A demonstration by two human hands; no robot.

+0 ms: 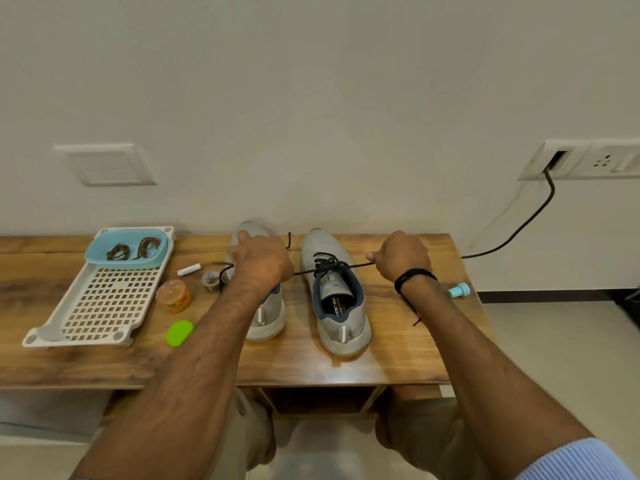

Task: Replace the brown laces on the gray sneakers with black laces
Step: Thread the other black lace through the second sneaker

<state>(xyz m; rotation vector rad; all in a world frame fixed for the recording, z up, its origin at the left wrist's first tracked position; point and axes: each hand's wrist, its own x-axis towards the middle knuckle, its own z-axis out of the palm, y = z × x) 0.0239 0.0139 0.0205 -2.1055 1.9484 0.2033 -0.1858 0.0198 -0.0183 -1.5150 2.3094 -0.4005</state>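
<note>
On the wooden table [398, 358] against the wall, two gray sneakers stand side by side, toes to the wall. The right sneaker [341, 306] already carries a black lace [325, 266], crossed over its tongue and drawn out taut to both sides. The right hand [403, 256], a black wristband [412, 277] on its wrist, is curled into a fist and pinches one end of that lace just right of the shoe. The left hand [261, 259] hangs over the left sneaker [268, 320] with its fingers curled round the other end. More dark lace strays out from under it towards a tape roll [210, 280], though I can't tell whose it is.

The brown laces [130, 251] lie coiled in a blue bowl [104, 259] at the far end of a white slotted tray [104, 306] on the left. Between tray and shoes sit an orange jar [174, 296], a green lid-like piece [179, 333] and a small white tube [189, 269]. Off to the right lies a teal plug [459, 291] – and a dark cable [519, 230] runs up to the wall socket [557, 161].
</note>
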